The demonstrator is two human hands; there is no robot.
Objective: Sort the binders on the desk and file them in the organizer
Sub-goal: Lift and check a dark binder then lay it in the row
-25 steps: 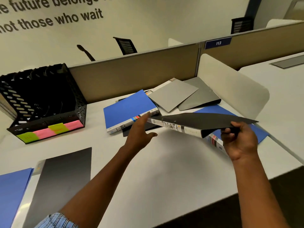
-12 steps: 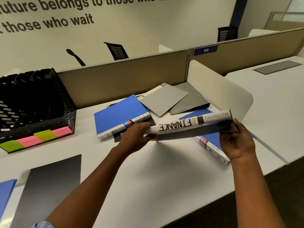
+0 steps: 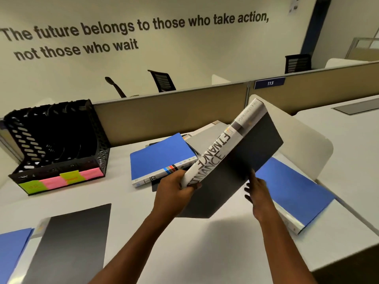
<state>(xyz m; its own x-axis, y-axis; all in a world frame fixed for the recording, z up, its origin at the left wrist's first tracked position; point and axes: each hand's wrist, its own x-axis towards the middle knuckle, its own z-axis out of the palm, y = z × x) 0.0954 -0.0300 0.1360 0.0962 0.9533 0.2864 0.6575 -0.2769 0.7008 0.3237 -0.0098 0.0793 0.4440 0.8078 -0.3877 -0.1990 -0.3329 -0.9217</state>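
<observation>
A black binder (image 3: 242, 160) with a white spine marked FINANCE is held in the air above the desk, tilted, spine up and to the left. My left hand (image 3: 174, 191) grips the lower end of its spine. My right hand (image 3: 256, 193) touches the binder's lower right edge with its fingers apart. The black mesh organizer (image 3: 57, 140) with pink and green sticky labels stands at the far left. A blue binder marked HR (image 3: 160, 158) lies flat behind my left hand. Another blue binder (image 3: 291, 193) lies to the right.
A black binder (image 3: 69, 240) and a blue one (image 3: 12, 251) lie at the near left. Grey folders (image 3: 207, 136) sit behind the raised binder. A white rounded divider (image 3: 307, 144) and a tan partition (image 3: 164, 111) bound the desk (image 3: 133, 212).
The FINANCE binder has turned from lying level between my hands to a steep tilt, its far end raised. My right hand has loosened from its end to its lower edge. The view has tipped upward.
</observation>
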